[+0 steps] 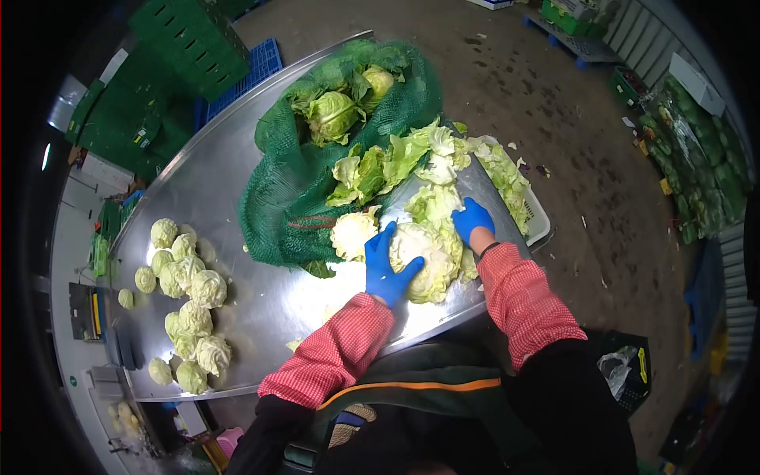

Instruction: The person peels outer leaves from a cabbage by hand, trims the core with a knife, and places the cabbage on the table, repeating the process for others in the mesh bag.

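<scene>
A pale, partly stripped cabbage (pixel 431 269) lies near the front edge of the metal table. My left hand (pixel 388 269), in a blue glove, grips it from the left, thumb across its top and fingers along its side. My right hand (pixel 473 220), gloved too, is closed at the loose outer leaves (pixel 435 204) on the cabbage's far right side; its fingertips are partly hidden. Just left of my left fingers sits another cabbage (pixel 354 233), cut side up. Beyond it, a green mesh bag (pixel 273 194) lies open with whole cabbages (pixel 332 116) in it.
Several trimmed cabbages (pixel 207 289) are grouped on the left of the metal table (pixel 261 324). A white crate (pixel 540 218) full of leaves stands against the right table edge. Green crates (pixel 190 47) are stacked behind, and filled mesh bags (pixel 697 150) lie far right.
</scene>
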`<state>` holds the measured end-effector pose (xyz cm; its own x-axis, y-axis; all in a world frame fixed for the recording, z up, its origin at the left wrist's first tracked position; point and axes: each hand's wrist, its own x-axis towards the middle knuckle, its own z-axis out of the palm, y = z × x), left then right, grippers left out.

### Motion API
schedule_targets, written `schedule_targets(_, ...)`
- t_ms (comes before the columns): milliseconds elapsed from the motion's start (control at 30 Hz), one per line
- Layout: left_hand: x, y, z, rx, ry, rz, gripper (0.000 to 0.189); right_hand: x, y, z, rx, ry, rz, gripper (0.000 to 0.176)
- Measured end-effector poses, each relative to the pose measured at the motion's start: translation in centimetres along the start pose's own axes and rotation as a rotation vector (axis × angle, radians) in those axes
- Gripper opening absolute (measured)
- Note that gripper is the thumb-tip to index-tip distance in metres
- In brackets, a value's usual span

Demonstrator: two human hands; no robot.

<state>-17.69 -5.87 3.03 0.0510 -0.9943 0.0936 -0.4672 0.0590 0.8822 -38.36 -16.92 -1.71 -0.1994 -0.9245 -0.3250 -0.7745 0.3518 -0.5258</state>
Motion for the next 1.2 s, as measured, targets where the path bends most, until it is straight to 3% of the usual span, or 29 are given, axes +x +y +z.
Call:
schedule_targets(167, 0.4, 0.9, -3.9, 0.208, -0.251, -0.127, 0.108, -0.7, 1.4, -1.0, 0.015, 0.005, -0.038, 0.052)
schedule_targets(267, 1.9, 4.0, -5.4, 0.640, -0.420, 0.319, 0.108, -4.9, -1.8, -3.0, 0.055, -0.093, -0.185, 0.050)
schedule_targets(300, 2.6, 2.7, -4.8, 0.546, -0.495, 0.452, 0.106, -5.9, -1.8, -2.8, 0.017, -0.020, -0.255, 0.045)
schedule_targets(333, 3.0, 0.5, -3.9, 0.278, -0.579, 0.385, 0.104, -7.0, -1.9, -3.6, -0.025, -0.020, -0.276, 0.042)
schedule_targets(433, 4.3, -0.1, -3.6, 0.271, -0.508, 0.209, 0.102, -10.1, -0.8, -5.0, -0.113, 0.068, -0.404, 0.029)
schedule_targets(533, 3.9, -1.1, -2.6, 0.322, -0.249, -0.065, 0.101, -14.2, 0.3, -5.5, -0.185, -0.068, -0.474, 0.024)
schedule_targets(600, 3.5, -1.6, -1.6, 0.351, -0.119, -0.077, 0.102, -15.5, 1.4, -4.0, -0.251, -0.010, -0.464, 0.023)
schedule_targets(733, 2.5, -0.7, -0.5, 0.396, -0.044, -0.064, 0.103, -13.5, 2.7, -2.5, -0.216, 0.043, -0.355, 0.022)
schedule_targets(767, 2.5, -0.6, -0.2, 0.398, -0.026, -0.072, 0.103, -13.0, 2.1, -3.1, -0.175, -0.082, -0.242, 0.028)
schedule_targets(833, 2.2, 0.3, -0.3, 0.405, -0.061, -0.078, 0.102, -11.0, 2.4, -1.8, -0.077, -0.059, -0.141, 0.033)
schedule_targets(900, 1.2, 1.3, 0.1, 0.471, -0.080, 0.036, 0.102, -9.5, 1.9, -1.6, -0.011, -0.083, -0.080, 0.042)
schedule_targets(933, 0.9, 1.5, 0.0, 0.507, -0.087, 0.092, 0.102, -9.7, 0.7, -2.5, -0.052, -0.104, -0.112, 0.041)
schedule_targets(1033, 1.8, 0.0, -1.1, 0.326, -0.116, 0.023, 0.103, -11.3, -2.0, -5.7, -0.156, -0.142, -0.286, 0.046)
schedule_targets(1100, 2.0, -0.9, -1.5, 0.178, -0.143, -0.013, 0.103, -11.7, -2.9, -5.9, -0.191, 0.000, -0.324, 0.055)
schedule_targets(1133, 1.7, -1.0, -1.5, 0.186, -0.161, 0.061, 0.102, -11.8, -3.4, -5.8, -0.204, 0.072, -0.341, 0.060)
schedule_targets(1200, 1.0, -1.0, -1.2, 0.217, -0.176, 0.229, 0.101, -9.2, -2.9, -3.4, -0.184, 0.013, -0.315, 0.062)
